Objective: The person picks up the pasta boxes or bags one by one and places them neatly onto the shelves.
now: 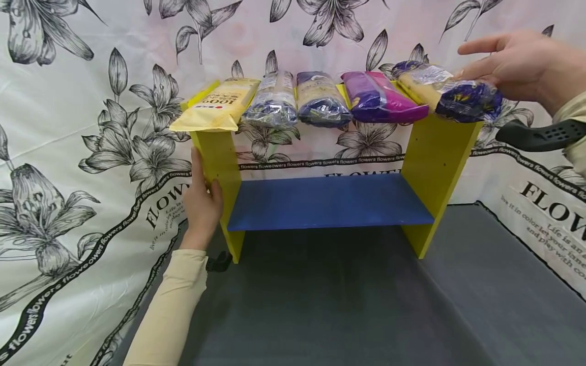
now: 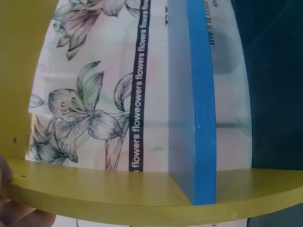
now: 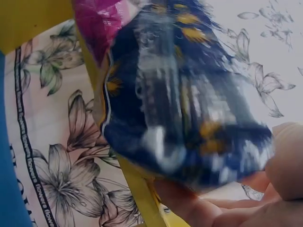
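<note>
A yellow shelf unit [image 1: 441, 168] with a blue middle board [image 1: 329, 201] stands on a dark surface. My left hand [image 1: 201, 208] holds its left side panel [image 1: 218, 162] by the edge; in the left wrist view fingers [image 2: 28, 218] show at the panel's outer side. At the right end of the shelf top, my right hand [image 1: 526, 66] grips the outer end of a shiny blue-and-yellow packet [image 1: 471, 99]. In the right wrist view this packet [image 3: 165, 94] is blurred and lies slanted, its end between thumb [image 3: 291, 161] and fingers.
Along the shelf top lie a yellow bag [image 1: 220, 104], two clear-and-blue packets [image 1: 273, 99] and a magenta-purple packet [image 1: 382, 99], side by side. A cloth printed with flowers [image 1: 155, 101] hangs behind and on both sides. Dark grey cloth [image 1: 329, 300] covers the surface in front.
</note>
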Demonstrator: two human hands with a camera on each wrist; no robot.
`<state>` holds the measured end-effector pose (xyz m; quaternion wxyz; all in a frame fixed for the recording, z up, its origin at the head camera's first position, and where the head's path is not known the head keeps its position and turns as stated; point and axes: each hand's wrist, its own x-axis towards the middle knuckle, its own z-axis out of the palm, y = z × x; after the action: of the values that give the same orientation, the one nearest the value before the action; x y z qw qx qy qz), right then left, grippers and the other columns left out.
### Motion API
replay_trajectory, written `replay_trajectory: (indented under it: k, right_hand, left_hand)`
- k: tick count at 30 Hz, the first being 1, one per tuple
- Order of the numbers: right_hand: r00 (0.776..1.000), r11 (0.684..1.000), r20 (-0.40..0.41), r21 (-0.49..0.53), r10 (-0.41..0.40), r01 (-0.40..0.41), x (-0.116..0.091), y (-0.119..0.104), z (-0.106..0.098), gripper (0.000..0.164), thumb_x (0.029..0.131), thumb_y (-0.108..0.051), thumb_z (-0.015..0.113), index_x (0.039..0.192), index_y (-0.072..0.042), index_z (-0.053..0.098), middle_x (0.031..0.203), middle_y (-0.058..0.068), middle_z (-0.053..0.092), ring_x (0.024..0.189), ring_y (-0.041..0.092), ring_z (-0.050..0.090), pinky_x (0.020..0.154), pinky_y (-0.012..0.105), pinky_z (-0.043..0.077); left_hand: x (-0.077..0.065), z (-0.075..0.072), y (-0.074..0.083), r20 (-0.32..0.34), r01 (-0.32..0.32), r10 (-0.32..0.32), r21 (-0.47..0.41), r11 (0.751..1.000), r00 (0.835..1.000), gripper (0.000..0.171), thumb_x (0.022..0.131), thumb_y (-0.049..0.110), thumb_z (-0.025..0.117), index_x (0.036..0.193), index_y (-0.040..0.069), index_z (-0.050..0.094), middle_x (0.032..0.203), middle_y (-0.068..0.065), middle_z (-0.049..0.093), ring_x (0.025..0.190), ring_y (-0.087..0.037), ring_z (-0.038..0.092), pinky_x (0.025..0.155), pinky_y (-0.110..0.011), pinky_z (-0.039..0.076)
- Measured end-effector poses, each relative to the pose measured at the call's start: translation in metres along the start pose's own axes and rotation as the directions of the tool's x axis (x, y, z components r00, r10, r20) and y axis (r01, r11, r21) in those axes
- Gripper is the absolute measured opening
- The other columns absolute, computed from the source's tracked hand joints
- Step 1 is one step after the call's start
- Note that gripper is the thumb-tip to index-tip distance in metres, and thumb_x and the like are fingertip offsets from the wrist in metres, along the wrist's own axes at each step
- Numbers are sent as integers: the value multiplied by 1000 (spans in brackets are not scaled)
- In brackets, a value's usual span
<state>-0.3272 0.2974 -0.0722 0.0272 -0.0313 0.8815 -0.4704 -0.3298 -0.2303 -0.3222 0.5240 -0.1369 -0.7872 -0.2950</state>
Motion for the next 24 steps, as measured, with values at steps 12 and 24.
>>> replay_trajectory:
  k: [12,24]
  right_hand:
    - [999,995,33,104,6,-9,-10,2,7,86,102,-9,56,165,-32,1,174,3,0,90,2,60,78,17,57]
    - [997,991,-67,134,28,-19,-15,0,18,89,98,-18,65,165,-35,8,174,1,0,137,21,42,78,16,57]
  left_hand:
    - [3,-5,3,16,24,-24,14,1000,1000,68,97,-1,52,160,4,25,59,-24,49,44,-24,32,49,-35,26]
    - [0,-4,6,13,11,-11,7,1000,1000,71,97,-1,52,161,8,23,59,-24,50,43,-25,32,48,-35,26]
